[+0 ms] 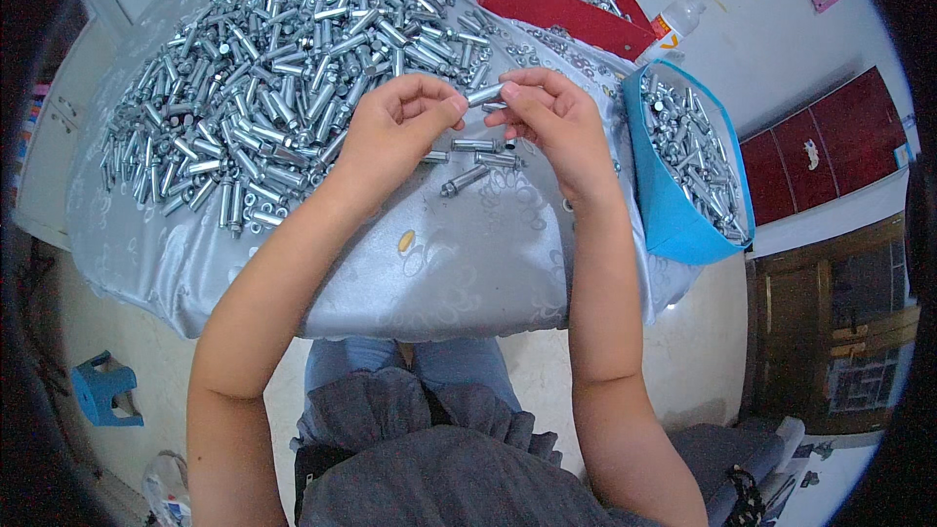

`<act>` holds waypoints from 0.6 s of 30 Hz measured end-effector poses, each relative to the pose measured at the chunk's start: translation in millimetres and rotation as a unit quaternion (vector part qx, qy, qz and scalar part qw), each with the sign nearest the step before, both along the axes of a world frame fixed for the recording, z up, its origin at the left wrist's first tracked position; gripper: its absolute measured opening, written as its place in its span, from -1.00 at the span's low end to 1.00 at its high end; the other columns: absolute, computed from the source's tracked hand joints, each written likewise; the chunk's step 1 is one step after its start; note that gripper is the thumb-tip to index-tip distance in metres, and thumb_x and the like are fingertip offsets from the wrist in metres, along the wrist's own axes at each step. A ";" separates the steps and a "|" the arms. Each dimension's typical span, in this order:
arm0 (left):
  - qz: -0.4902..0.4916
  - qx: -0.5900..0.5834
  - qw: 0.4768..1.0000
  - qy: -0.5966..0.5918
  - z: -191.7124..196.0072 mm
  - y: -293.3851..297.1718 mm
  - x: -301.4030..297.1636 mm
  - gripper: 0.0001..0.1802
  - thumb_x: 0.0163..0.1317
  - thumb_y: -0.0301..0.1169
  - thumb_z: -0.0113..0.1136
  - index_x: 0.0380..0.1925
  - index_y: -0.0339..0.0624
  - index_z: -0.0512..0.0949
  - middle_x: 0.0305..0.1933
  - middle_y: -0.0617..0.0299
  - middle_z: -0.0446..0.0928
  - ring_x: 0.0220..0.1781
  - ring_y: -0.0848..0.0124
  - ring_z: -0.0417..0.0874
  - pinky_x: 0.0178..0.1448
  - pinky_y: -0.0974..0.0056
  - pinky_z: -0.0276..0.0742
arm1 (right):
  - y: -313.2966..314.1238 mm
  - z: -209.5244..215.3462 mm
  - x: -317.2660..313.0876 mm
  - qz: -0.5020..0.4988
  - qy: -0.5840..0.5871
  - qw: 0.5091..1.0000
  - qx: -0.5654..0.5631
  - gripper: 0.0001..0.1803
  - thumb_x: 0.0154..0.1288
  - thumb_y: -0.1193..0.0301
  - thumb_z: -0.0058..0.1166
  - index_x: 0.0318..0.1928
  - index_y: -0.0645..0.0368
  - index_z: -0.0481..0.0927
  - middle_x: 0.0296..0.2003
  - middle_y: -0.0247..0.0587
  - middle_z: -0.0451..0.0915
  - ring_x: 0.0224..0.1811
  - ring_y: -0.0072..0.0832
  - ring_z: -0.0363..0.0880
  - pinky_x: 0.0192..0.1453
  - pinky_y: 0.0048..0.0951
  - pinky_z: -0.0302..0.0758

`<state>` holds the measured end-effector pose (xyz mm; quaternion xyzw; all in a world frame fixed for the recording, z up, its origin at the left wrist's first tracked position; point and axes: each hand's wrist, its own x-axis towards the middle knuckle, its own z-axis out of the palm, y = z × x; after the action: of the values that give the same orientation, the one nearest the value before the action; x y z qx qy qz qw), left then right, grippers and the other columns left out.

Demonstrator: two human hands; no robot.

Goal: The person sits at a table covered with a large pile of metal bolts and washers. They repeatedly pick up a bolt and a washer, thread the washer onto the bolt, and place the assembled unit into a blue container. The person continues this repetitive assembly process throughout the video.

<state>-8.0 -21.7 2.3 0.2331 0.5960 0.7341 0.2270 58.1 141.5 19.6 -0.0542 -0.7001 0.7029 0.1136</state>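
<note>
A shiny metal expansion bolt [485, 95] is held between my two hands above the near side of the pile. My right hand [558, 122] pinches its right end between thumb and fingers. My left hand [405, 125] is closed, thumb against curled fingers, right by the bolt's left end; whatever it grips is hidden by the fingertips. Below the hands, several loose expansion bolts [465, 181] lie on the silvery tablecloth [390, 283]. To the left spreads a large heap of similar bolts [283, 68], with loose nuts [262, 217] at its near edge.
A blue fabric bin [688, 249] full of bolts stands at the table's right side. Behind it are a clear plastic bottle [673, 24] and a red box [625, 34] holding more bolts. Small washers and nuts [576, 59] lie scattered before the box. On the floor at left sits a blue stool [105, 390].
</note>
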 end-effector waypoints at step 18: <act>-0.006 0.001 0.994 0.110 -25.6 11.4 -4.9 -0.78 0.17 -0.23 0.02 -0.38 -0.15 0.41 -0.52 0.44 0.34 -0.47 0.67 0.28 -0.41 0.56 0.15 | -18.3 -19.3 -5.0 0.066 0.036 0.996 0.050 -0.81 0.04 0.55 0.10 -0.28 0.31 0.46 -0.40 -0.19 0.56 -0.36 -0.54 0.54 -0.29 -0.59 0.47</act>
<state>-12.9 -10.3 -23.3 0.3160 0.6154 0.7032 0.1644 53.1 123.2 0.3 0.0229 -0.7320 0.6743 0.0945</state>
